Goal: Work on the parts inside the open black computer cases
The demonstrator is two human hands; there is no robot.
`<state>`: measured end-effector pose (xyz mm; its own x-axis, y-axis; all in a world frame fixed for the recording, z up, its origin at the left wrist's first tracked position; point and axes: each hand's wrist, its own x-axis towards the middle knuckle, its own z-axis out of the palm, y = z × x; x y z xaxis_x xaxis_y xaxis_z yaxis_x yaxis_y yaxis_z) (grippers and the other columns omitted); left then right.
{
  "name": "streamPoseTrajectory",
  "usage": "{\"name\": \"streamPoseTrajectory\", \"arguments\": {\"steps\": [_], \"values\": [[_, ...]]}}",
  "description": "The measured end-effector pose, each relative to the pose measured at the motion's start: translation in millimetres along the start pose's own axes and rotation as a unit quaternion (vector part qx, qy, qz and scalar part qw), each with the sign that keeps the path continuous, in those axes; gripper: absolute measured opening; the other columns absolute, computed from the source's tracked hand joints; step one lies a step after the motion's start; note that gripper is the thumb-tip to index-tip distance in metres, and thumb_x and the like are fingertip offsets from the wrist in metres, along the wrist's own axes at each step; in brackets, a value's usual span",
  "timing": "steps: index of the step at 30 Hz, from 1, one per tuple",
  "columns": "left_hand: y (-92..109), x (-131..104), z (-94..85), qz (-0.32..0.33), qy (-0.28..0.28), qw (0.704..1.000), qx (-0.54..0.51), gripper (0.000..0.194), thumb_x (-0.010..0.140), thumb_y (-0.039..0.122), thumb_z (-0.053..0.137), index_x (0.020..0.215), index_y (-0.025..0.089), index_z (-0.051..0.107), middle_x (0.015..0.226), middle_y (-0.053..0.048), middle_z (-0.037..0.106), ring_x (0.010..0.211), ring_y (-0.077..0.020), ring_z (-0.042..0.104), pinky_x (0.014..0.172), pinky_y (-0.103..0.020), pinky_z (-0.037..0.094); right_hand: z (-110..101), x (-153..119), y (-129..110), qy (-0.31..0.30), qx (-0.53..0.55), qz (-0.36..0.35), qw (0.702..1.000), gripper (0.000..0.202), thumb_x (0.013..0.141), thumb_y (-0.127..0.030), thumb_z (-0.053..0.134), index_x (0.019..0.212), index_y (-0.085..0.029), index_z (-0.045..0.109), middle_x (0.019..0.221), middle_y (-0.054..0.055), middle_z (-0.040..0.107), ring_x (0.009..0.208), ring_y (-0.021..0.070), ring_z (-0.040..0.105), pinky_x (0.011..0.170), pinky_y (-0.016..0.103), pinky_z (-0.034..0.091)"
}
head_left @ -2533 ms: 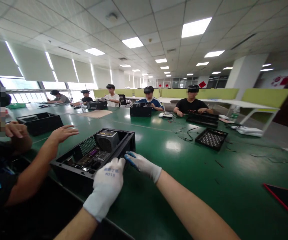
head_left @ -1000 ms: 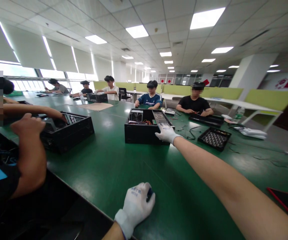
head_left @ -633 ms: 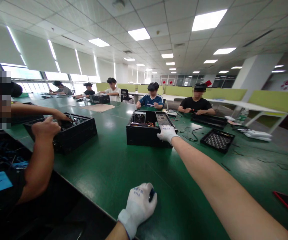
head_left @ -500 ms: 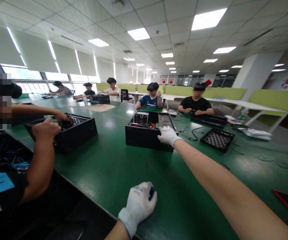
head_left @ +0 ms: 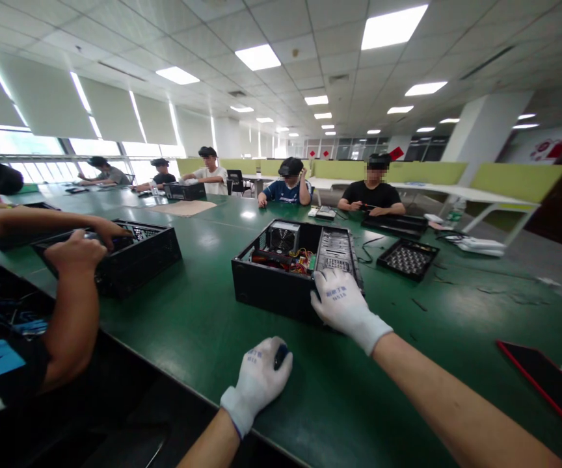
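Note:
An open black computer case [head_left: 274,286] lies on the green table in front of me, with a fan, coloured wires and a slotted metal panel showing inside. My right hand [head_left: 342,302], in a white glove, grips its near right corner, fingers over the rim and thumb against the front wall. My left hand [head_left: 261,374], also in a white glove, rests on the table nearer to me, apart from the case. Its fingers are curled, and a dark patch shows between thumb and forefinger; whether that is an object or the glove's palm is unclear.
At left a co-worker's hands [head_left: 79,250] work in another black case [head_left: 139,260]. A black perforated panel [head_left: 408,259] and cables lie right of my case. A red-edged black item [head_left: 544,383] lies at the right. Other people sit across the green table [head_left: 188,338].
The computer case has slid toward me, with my right hand on its corner. My left hand stays curled on the table. The view has shifted slightly.

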<state>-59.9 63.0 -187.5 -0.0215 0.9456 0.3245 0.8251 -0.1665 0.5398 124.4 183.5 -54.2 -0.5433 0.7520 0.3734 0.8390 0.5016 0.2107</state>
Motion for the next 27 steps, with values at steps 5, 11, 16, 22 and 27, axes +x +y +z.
{"name": "streamPoseTrajectory", "arguments": {"steps": [5, 11, 16, 22, 27], "values": [[21.1, -1.0, -35.1, 0.04, 0.051, 0.998, -0.018, 0.02, 0.098, 0.034, 0.058, 0.112, 0.023, 0.067, 0.097, -0.005, 0.074, 0.075, -0.0178, 0.069, 0.075, -0.032, 0.054, -15.4, -48.7, 2.6, 0.008, -0.004, 0.002, 1.0, 0.041, 0.099, -0.032, 0.049, 0.128, -0.009, 0.065, 0.119, 0.021, 0.067, 0.107, 0.0351, 0.056, 0.088, 0.045, 0.039], [56.2, 11.8, -95.6, 0.122, 0.104, 0.987, 0.025, 0.02, 0.1, 0.037, 0.059, 0.112, 0.023, 0.067, 0.094, -0.003, 0.072, 0.077, -0.0166, 0.068, 0.074, -0.03, 0.051, -31.7, -98.8, 9.7, 0.049, -0.012, -0.019, 0.999, 0.037, 0.097, -0.031, 0.052, 0.12, -0.009, 0.07, 0.107, 0.019, 0.07, 0.096, 0.0335, 0.059, 0.081, 0.045, 0.042], [69.5, 29.4, -118.0, 0.152, 0.057, 0.977, 0.135, 0.026, 0.1, 0.046, 0.06, 0.109, 0.023, 0.069, 0.093, -0.002, 0.071, 0.083, -0.0193, 0.069, 0.075, -0.031, 0.049, -46.1, -141.4, 15.5, 0.106, -0.022, -0.044, 0.993, 0.031, 0.095, -0.032, 0.053, 0.109, -0.012, 0.072, 0.097, 0.018, 0.071, 0.086, 0.032, 0.059, 0.074, 0.045, 0.044], [84.8, 25.7, -127.1, 0.197, -0.073, 0.957, 0.2, 0.041, 0.096, 0.063, 0.062, 0.087, 0.023, 0.067, 0.085, 0.0, 0.067, 0.077, -0.0187, 0.067, 0.067, -0.03, 0.045, -59.9, -184.6, 20.5, 0.15, 0.022, -0.063, 0.986, 0.027, 0.095, -0.033, 0.057, 0.106, -0.012, 0.069, 0.092, 0.016, 0.069, 0.083, 0.0303, 0.059, 0.074, 0.045, 0.047], [96.4, 7.9, -128.3, 0.227, -0.112, 0.947, 0.197, 0.046, 0.093, 0.068, 0.063, 0.089, 0.023, 0.064, 0.087, -0.001, 0.067, 0.077, -0.02, 0.066, 0.065, -0.031, 0.045, -71.7, -208.7, 21.8, 0.158, 0.044, -0.066, 0.984, 0.023, 0.096, -0.033, 0.057, 0.105, -0.015, 0.068, 0.09, 0.014, 0.069, 0.08, 0.0287, 0.061, 0.073, 0.045, 0.046]]}}
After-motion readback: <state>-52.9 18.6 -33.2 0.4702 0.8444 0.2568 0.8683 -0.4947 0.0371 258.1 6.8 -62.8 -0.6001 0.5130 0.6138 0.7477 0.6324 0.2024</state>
